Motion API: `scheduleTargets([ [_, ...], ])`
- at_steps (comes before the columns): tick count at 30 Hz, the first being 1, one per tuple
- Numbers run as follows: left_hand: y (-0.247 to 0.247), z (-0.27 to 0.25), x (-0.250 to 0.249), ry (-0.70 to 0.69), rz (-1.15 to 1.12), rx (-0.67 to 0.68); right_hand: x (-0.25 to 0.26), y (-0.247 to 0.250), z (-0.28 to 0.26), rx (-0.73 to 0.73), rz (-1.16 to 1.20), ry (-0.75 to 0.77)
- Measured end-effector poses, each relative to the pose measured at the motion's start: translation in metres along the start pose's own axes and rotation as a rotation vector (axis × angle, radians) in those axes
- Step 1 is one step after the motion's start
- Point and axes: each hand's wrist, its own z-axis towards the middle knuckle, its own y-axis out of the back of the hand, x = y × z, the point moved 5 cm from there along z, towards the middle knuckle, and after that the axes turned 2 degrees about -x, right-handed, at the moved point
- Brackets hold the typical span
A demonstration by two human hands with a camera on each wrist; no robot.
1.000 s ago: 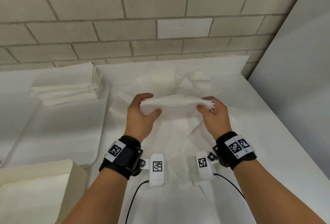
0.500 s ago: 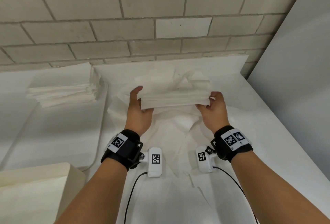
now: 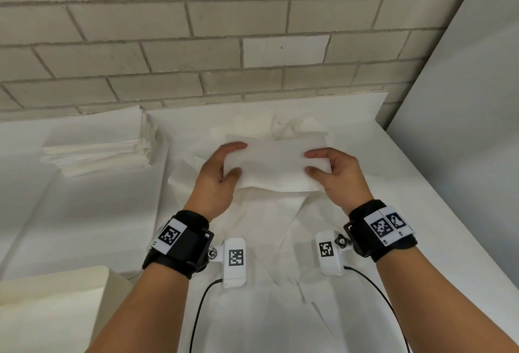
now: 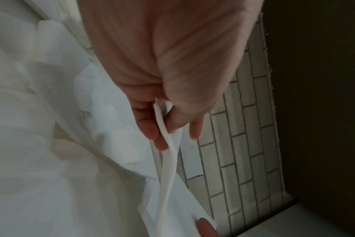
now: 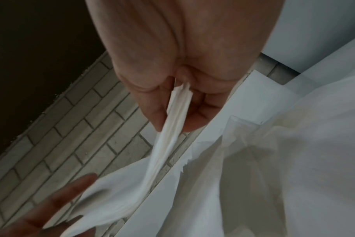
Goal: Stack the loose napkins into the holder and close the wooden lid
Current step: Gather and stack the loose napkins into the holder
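A folded bundle of white napkins (image 3: 276,167) is held above the table between my two hands. My left hand (image 3: 234,159) grips its left end, thumb on the near face and fingers behind. My right hand (image 3: 311,162) pinches the right end the same way. In the left wrist view the left hand (image 4: 170,128) clamps the napkin edge (image 4: 166,144). The right wrist view shows the right hand (image 5: 174,118) pinching the layered edge (image 5: 178,102). Loose napkins (image 3: 283,127) lie crumpled behind the bundle. A cream box (image 3: 50,310) sits at the lower left.
A neat stack of napkins (image 3: 98,150) rests on a white tray (image 3: 84,226) at the left. White paper sheets (image 3: 266,282) cover the table under my wrists. A brick wall (image 3: 224,43) stands behind, and a grey panel (image 3: 463,127) bounds the right side.
The bundle has turned from edge-on to showing its broad face, and both thumbs now lie on that face. The hands stay at its two ends.
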Motion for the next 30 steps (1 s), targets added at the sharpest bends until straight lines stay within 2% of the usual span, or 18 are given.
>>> scheduleTargets([
  [4,0.001,-0.001,-0.002,0.064,-0.014,0.016,0.01,-0.001,-0.005,0.065,0.067,0.021],
  [10,0.01,-0.005,-0.01,0.042,-0.083,-0.032,0.013,0.016,-0.008,0.067,0.271,-0.007],
  [17,0.011,-0.009,-0.02,0.038,-0.073,-0.052,0.019,0.019,-0.008,0.081,0.208,0.037],
  [24,0.031,-0.028,-0.04,0.038,0.132,-0.111,0.045,0.004,-0.011,0.155,-0.142,0.194],
  [30,0.085,-0.067,-0.061,0.087,0.243,-0.241,0.074,-0.038,-0.022,0.281,-0.04,0.197],
])
